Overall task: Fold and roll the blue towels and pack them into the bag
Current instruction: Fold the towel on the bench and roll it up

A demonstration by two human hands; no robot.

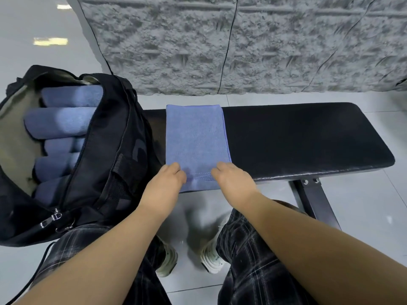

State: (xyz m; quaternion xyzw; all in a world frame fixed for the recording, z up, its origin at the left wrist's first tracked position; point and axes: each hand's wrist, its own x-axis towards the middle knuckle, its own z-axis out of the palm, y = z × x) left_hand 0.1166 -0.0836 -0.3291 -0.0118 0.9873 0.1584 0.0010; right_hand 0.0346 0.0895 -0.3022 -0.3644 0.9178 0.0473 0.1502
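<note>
Both hands on the near end of the folded blue towel, centre frame on the black bench: left hand and right hand pinching its hem corners. Soft, light, limp terry; should roll tight from here. Open black backpack, left, holds rolled towels.

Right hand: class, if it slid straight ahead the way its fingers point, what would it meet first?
The right hand already grips the folded blue towel; going on, more towel, then probably bare bench.
</note>
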